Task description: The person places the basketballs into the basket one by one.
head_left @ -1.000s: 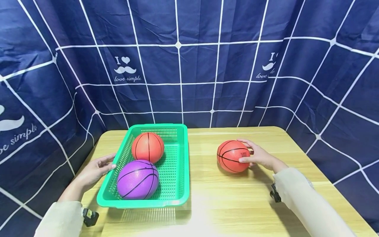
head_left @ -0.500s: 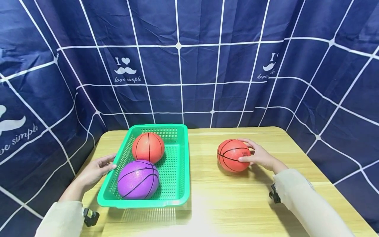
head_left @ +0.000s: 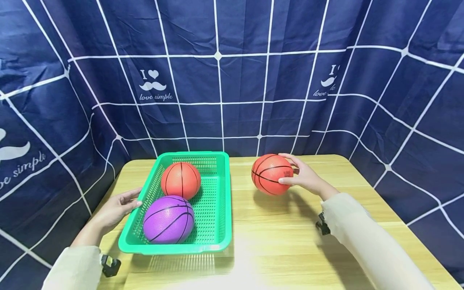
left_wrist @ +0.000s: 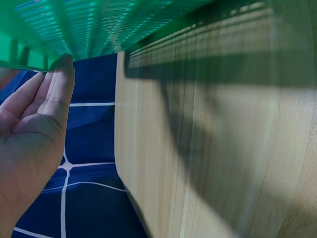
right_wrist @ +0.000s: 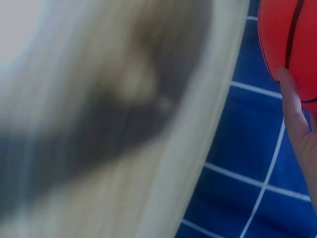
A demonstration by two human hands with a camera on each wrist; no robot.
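Note:
My right hand grips a red-orange toy basketball, thumb at the near side and fingers round the far side. The ball hangs above the table with its shadow beneath. In the right wrist view, the basketball shows at the upper right, the thumb pressed on it. Beside the green plastic basket, my left hand touches the outer left wall near the rim. The left wrist view shows its fingers fairly straight against the basket. Inside sit an orange basketball and a purple basketball.
The light wooden table carries the basket on its left half. A dark blue curtain with white grid lines stands close behind the table and along both sides. Black wrist cameras sit below the sleeves.
My right hand has lifted the red-orange basketball off the table and moved it slightly left and away. The left hand, the basket and the two balls inside have stayed put.

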